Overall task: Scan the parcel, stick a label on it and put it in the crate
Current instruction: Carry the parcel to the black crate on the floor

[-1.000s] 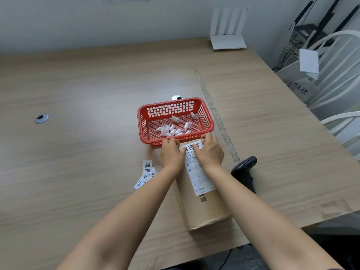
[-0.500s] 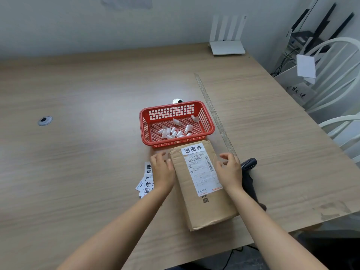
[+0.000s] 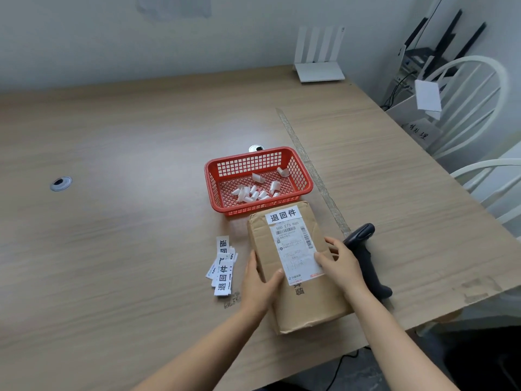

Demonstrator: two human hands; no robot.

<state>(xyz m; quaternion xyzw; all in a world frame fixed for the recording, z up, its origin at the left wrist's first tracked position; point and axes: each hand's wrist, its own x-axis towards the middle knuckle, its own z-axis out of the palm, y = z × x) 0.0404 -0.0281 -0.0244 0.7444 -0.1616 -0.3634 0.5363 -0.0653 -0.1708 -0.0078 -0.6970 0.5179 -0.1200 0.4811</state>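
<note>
A brown paper parcel (image 3: 310, 300) lies flat on the wooden table, its far end touching the red crate (image 3: 214, 190). A white label with black characters (image 3: 282, 215) is stuck at its far end, above a printed shipping slip (image 3: 296, 246). My left hand (image 3: 258, 283) grips the parcel's left edge, thumb on top. My right hand (image 3: 341, 266) holds the right edge, fingers over the slip. A black handheld scanner (image 3: 366, 258) lies just right of the parcel.
A pile of loose white labels (image 3: 222, 269) lies left of the parcel. Several small white backing scraps (image 3: 253, 191) sit in the crate. A white router (image 3: 318, 71) stands at the back; white chairs (image 3: 473, 108) stand at the right. The table's near edge is close.
Both hands left the label at the parcel's far end and slid back toward me along the sides; they now hold the parcel at its middle. The label stays stuck.
</note>
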